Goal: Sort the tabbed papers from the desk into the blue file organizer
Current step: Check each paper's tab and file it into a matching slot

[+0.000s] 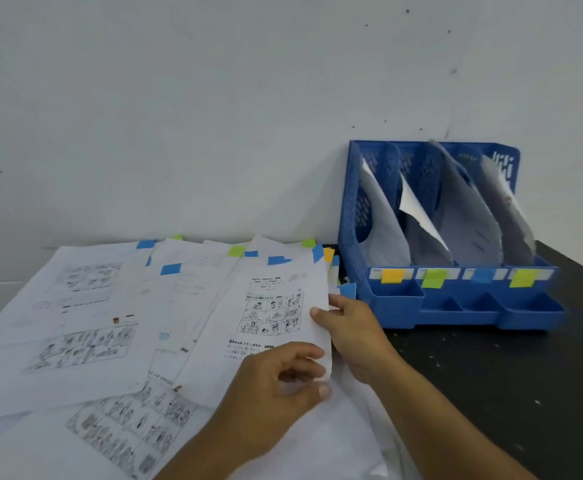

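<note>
Several white printed sheets with coloured tabs lie fanned over the desk's left half (85,327). On top rests a tabbed sheet (269,317) with comic-style drawings and a blue tab at its upper right corner. My left hand (276,389) pinches its lower right edge. My right hand (352,330) grips the same sheet's right edge, thumb on top. The blue file organizer (397,306) stands to the right against the wall, with curled papers in its slots. Orange, green, blue and yellow-green tabs mark its front labels.
The black desk surface (491,393) shows to the right and in front of the organizer. A pale wall (214,116) rises directly behind everything. More white paper lies under my forearms near the front edge.
</note>
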